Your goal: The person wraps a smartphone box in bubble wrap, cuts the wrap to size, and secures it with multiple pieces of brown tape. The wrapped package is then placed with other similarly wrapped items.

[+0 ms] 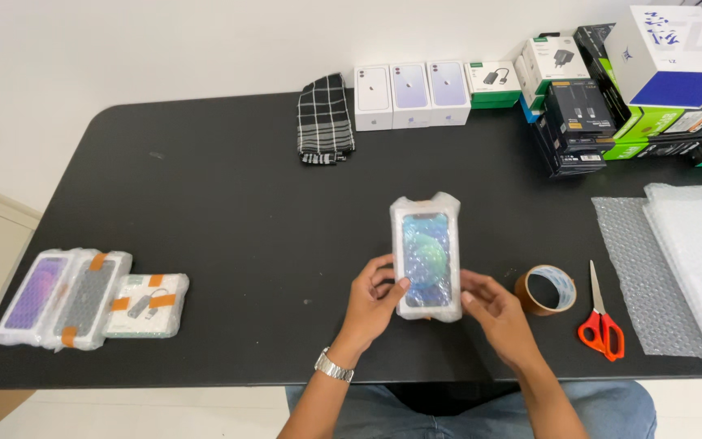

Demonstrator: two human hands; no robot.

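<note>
A phone box wrapped in clear bubble wrap (pixel 426 254) lies lengthwise on the black table (pixel 205 187), near the front edge. My left hand (pixel 374 302), with a metal watch on its wrist, grips the box's near left corner. My right hand (pixel 497 310) rests against its near right corner, fingers on the wrap. Both hands hold the near end of the package down on the table.
A roll of brown tape (pixel 546 289) and red-handled scissors (pixel 601 322) lie right of my hands, beside bubble wrap sheets (pixel 676 268). Three wrapped packages (pixel 91 299) sit at front left. A checked cloth (pixel 324 119), three white phone boxes (pixel 411 94) and stacked accessory boxes (pixel 611 89) line the back.
</note>
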